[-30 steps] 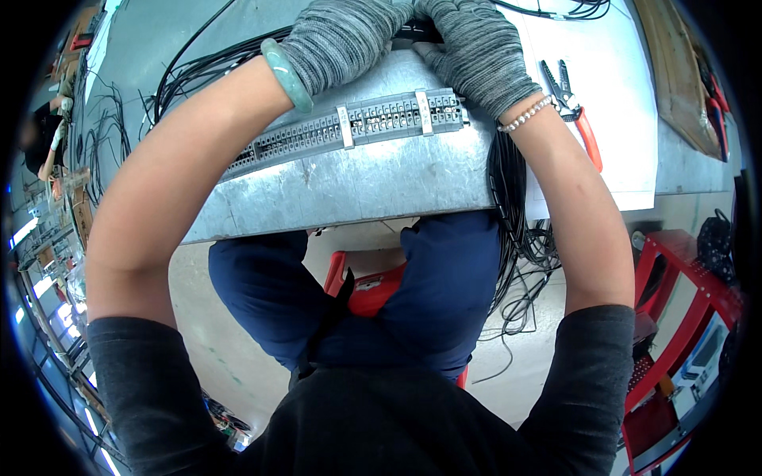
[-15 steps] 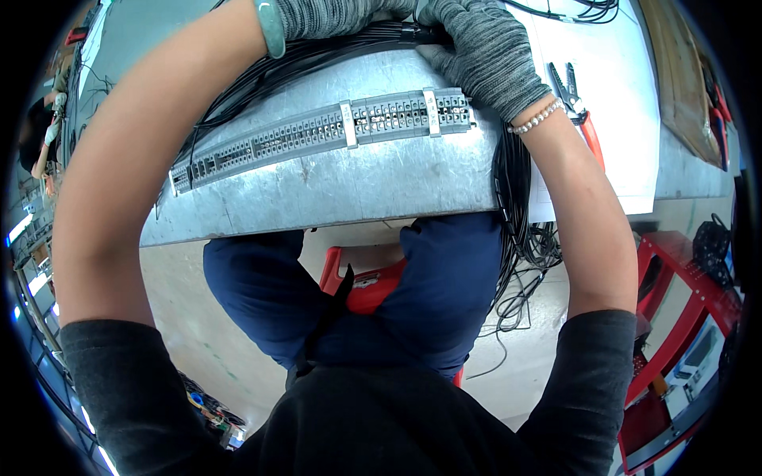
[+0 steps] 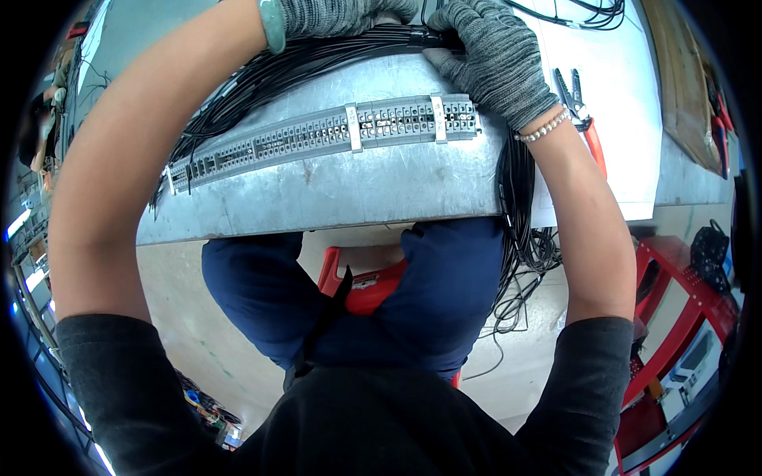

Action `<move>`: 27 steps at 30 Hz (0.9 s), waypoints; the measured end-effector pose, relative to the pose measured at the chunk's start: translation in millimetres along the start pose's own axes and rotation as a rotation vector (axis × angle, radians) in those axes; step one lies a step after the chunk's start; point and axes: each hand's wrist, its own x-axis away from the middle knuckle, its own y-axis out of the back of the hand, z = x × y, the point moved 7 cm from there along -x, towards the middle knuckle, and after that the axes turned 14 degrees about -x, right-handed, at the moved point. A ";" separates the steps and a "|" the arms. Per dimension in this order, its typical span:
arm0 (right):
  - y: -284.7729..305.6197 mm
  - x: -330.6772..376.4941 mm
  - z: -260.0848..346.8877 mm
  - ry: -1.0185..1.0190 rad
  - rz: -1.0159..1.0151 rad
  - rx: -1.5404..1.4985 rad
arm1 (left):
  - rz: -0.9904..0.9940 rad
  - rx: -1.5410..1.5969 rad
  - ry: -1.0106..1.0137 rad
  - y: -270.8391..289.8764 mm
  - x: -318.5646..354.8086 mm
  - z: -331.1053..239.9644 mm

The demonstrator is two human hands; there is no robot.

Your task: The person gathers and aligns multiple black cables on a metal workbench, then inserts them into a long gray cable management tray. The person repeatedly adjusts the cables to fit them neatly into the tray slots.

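Observation:
A thick bundle of black cables [image 3: 262,79] curves across the metal table behind a long grey terminal block strip [image 3: 302,139]. My left hand [image 3: 341,16], in a grey knit glove, is closed over the bundle at the top edge; its fingertips are partly cut off. Close by on the right, my right hand [image 3: 500,67], gloved alike, grips the bundle beside a dark wrapped spot, its thumb on the near side. From under the right hand, more black cables [image 3: 516,182] hang over the table's front edge. Two pale end pieces stand up on the terminal strip.
Red-handled wire strippers [image 3: 583,119] lie on a white paper sheet [image 3: 627,166] to the right. More black cable [image 3: 587,14] is at the far right, near a cardboard box [image 3: 679,79]. A red metal frame [image 3: 683,293] stands on the floor at right. Another person is at far left.
The cables on the left have come nearer and spread, now lying close behind the terminal strip. Both hands stay on the bundle, slightly shifted to the right and nearer.

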 end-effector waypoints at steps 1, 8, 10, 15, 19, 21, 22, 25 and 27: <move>-1.5 0.5 -0.6 -0.001 0.007 0.009 | 0.006 -0.013 -0.022 -1.3 1.4 0.4; -0.9 -2.3 5.8 0.027 0.022 -0.071 | 0.187 -0.042 0.216 9.1 -2.9 -8.6; -3.0 -3.9 5.0 -0.023 0.060 -0.075 | 0.258 0.001 0.342 11.1 2.9 -14.0; -3.9 -3.2 -0.4 -0.105 0.109 0.048 | 0.152 0.023 0.520 -2.9 28.8 -31.8; 9.6 1.5 -14.1 -0.306 0.056 -0.368 | 0.079 0.138 0.619 -13.2 30.3 -20.8; 13.8 20.0 10.5 -0.161 0.138 -0.227 | 0.100 0.206 0.642 -14.8 28.7 -17.2; 4.1 30.2 28.4 -0.063 0.211 -0.088 | 0.115 0.242 0.652 -15.4 27.8 -16.9; -29.2 50.6 68.2 0.072 0.240 0.065 | -0.026 0.077 0.620 -11.0 32.5 -13.5; -42.8 53.2 62.9 0.036 0.271 0.073 | 0.121 0.130 0.653 -11.0 29.7 -11.8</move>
